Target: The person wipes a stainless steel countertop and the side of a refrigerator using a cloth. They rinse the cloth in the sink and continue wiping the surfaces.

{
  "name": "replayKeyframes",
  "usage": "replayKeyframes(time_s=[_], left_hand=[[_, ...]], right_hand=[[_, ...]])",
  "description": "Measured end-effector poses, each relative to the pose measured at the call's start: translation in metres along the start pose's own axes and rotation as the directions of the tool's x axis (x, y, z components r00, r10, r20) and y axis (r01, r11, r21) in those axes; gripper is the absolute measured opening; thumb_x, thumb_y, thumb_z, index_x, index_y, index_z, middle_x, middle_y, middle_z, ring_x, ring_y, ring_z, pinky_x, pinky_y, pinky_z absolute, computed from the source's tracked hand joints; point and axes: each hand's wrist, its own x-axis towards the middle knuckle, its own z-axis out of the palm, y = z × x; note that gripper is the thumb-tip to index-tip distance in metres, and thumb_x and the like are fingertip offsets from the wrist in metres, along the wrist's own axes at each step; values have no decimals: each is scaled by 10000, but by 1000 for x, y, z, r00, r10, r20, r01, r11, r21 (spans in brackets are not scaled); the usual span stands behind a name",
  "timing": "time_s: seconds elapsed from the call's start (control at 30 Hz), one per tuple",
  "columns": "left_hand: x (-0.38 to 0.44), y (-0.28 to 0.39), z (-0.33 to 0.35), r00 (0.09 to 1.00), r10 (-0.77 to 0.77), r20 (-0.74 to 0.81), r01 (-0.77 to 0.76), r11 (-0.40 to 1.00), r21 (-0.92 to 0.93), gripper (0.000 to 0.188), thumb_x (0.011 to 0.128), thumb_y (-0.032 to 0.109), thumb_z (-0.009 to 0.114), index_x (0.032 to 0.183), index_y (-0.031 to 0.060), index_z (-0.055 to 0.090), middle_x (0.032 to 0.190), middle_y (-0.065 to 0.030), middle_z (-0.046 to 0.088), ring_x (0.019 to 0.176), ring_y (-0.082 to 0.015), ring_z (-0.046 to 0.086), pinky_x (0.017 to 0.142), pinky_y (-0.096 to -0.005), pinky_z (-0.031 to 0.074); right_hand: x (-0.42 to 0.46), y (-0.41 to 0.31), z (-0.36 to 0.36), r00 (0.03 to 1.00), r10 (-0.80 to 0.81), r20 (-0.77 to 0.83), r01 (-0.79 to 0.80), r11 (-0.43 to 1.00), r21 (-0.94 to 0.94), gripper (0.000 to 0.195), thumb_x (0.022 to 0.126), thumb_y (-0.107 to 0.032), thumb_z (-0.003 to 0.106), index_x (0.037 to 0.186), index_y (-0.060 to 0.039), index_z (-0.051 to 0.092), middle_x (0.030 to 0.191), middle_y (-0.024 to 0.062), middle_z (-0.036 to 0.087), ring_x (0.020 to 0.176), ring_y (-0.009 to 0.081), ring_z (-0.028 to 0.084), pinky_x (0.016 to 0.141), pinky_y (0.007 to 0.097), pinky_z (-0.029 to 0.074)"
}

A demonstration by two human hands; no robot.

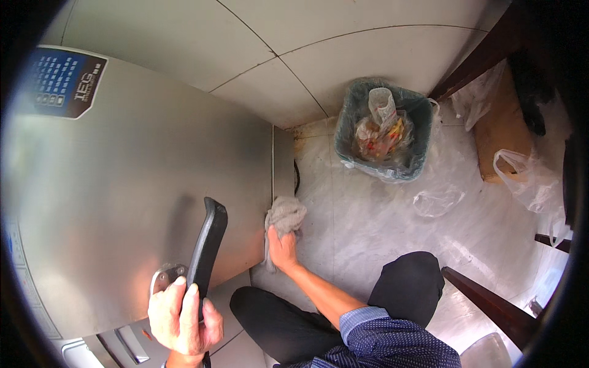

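A brushed stainless-steel appliance door [138, 152] fills the left side of the view, with a black handle [209, 239] mounted near its lower part. My left hand [181, 317] has its fingers around the lower end of that handle. Against the door's edge, my right hand [283, 248] grips a crumpled grey-beige cloth [287, 215], and part of the cloth hangs below the thumb. The metal hinge or latch plate [161, 277] beside the handle is partly covered by my left fingers.
A bin [343, 133] lined with a plastic bag holds waste near the tiled wall [313, 87]. Clear plastic [439, 202] lies on the floor [359, 216]. To the right are a cardboard box [499, 129], a plastic bag [534, 184] and dark wooden legs [487, 303]. A cable [297, 177] shows behind the door.
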Motion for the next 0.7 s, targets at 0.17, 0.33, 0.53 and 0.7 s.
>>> replayKeyframes(time_s=[0.17, 0.33, 0.53, 0.7], left_hand=[[8, 14, -19, 986, -84, 143, 81, 996, 27, 321, 871, 47, 652, 1169, -67, 685, 1137, -277, 681, 994, -422, 663, 923, -525, 542], [24, 14, -19, 975, -101, 200, 107, 994, -17, 264, 910, 80, 661, 1122, -76, 688, 1111, -240, 678, 989, -441, 671, 944, -563, 575], [18, 14, -16, 975, -126, 184, 130, 991, -8, 262, 931, 102, 666, 1129, -69, 688, 1112, -237, 681, 1007, -453, 673, 943, -551, 576], [26, 15, -13, 978, -114, 174, 113, 993, 14, 252, 931, 87, 664, 1130, -67, 690, 1094, -230, 694, 1020, -448, 682, 937, -529, 579]], right_hand=[[96, 18, 12, 985, 152, 85, -149, 988, -36, 455, 1021, -340, 521, 1149, 78, 647, 1179, 278, 680, 1118, 400, 636, 970, 463, 470], [220, -19, 12, 951, 310, 20, -310, 951, 10, 570, 976, -385, 531, 1107, 161, 627, 1136, 368, 659, 1108, 440, 635, 967, 490, 455], [267, 25, 12, 939, 342, 31, -342, 939, 18, 605, 945, -403, 502, 1097, 168, 633, 1192, 388, 631, 1174, 492, 585, 1040, 482, 404], [233, 34, 11, 927, 371, -57, -374, 926, -49, 585, 948, -374, 513, 1135, 169, 626, 1206, 387, 631, 1183, 496, 589, 1016, 497, 428]])
